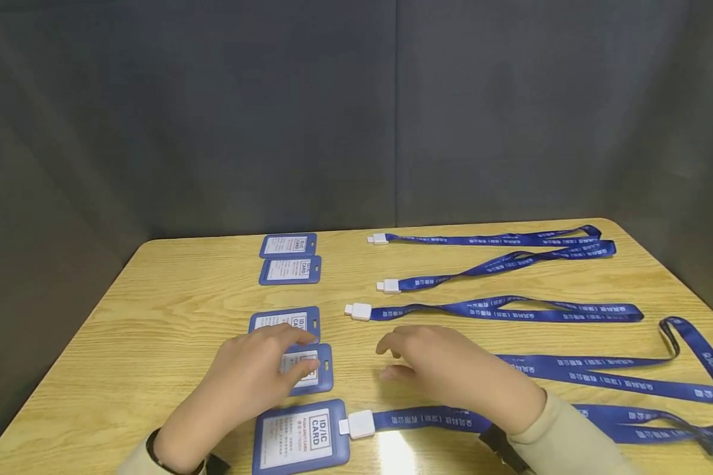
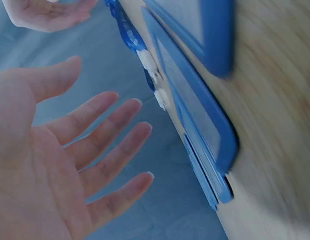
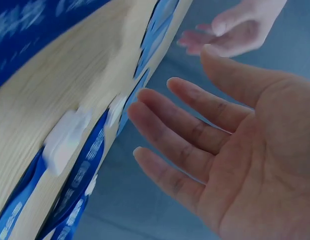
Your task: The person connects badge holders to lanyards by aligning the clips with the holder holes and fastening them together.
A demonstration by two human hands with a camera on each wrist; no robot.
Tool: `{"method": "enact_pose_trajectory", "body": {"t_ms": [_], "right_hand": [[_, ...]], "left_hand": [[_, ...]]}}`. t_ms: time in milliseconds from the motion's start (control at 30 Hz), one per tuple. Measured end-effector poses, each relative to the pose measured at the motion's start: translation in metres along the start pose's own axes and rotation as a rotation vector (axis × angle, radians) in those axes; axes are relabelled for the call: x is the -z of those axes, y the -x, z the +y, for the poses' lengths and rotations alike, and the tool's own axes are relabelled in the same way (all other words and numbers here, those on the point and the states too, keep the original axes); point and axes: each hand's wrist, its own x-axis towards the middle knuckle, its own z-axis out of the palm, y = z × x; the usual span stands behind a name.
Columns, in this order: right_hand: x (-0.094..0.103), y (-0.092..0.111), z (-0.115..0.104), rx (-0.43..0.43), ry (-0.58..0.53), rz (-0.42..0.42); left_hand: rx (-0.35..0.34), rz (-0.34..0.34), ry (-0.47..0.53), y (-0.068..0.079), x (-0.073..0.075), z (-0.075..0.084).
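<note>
My left hand hovers over two blue ID card holders, its fingers apart and holding nothing; it partly covers the upper holder and the lower holder. To the right, my right hand hangs above the table with loosely bent fingers, also empty. It hides the near end of a blue lanyard. Closest to me lies another card holder, with the white clip of a printed blue lanyard at its slotted edge. In the left wrist view the palm faces the holders.
Two more card holders, one far and one just nearer, lie at the back left. Three lanyards, the back one, a middle one and a nearer one, stretch rightward. A dark curtain stands behind the wooden table.
</note>
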Motion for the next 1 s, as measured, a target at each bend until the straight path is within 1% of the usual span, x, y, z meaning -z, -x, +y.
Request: {"method": "enact_pose_trajectory", "body": {"t_ms": [100,200,333,500,600,667,833,1000], "right_hand": [[0.003,0.003,0.01,-0.027,-0.02,0.009],[0.008,0.004,0.018,-0.071,-0.044,0.014],[0.014,0.005,0.027,-0.134,-0.071,0.019],[0.019,0.005,0.041,-0.154,-0.098,0.023],[0.02,0.006,0.047,-0.169,-0.112,0.011],[0.02,0.007,0.051,-0.184,-0.118,-0.001],[0.02,0.009,0.057,-0.249,-0.124,-0.052],[0.019,0.011,0.063,-0.309,-0.111,-0.112]], "left_hand": [[-0.02,0.006,-0.009,-0.002,0.0,-0.006],[-0.043,0.002,-0.012,-0.002,0.001,-0.013],[-0.064,-0.032,-0.003,-0.002,0.004,-0.022],[-0.089,-0.069,-0.005,-0.002,0.006,-0.03],[-0.077,-0.092,-0.015,-0.002,0.005,-0.033],[-0.055,-0.117,-0.015,-0.003,0.004,-0.034],[-0.016,-0.165,-0.011,-0.001,-0.001,-0.037],[-0.018,-0.179,0.01,0.0,-0.002,-0.04]]}}
